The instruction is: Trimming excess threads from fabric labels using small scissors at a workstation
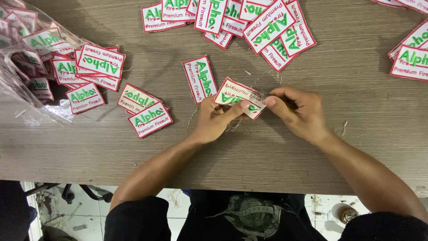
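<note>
My left hand [216, 119] pinches a white embroidered patch [236, 96] with a red border and green lettering, thumb on top of its lower edge. My right hand [296, 111] grips the same patch at its right end with thumb and fingers closed. The patch is held tilted just above the wooden table [267, 151]. Loose thread bits [232, 127] lie under my left hand. Another patch [199, 79] of the same kind lies flat just left of the held one.
More patches of this kind lie in a pile at the top middle [249, 20], a few at the right edge [412, 56], and some at the left [142, 111]. A clear plastic bag [26, 53] of patches sits at the far left. The table's near edge runs across the bottom.
</note>
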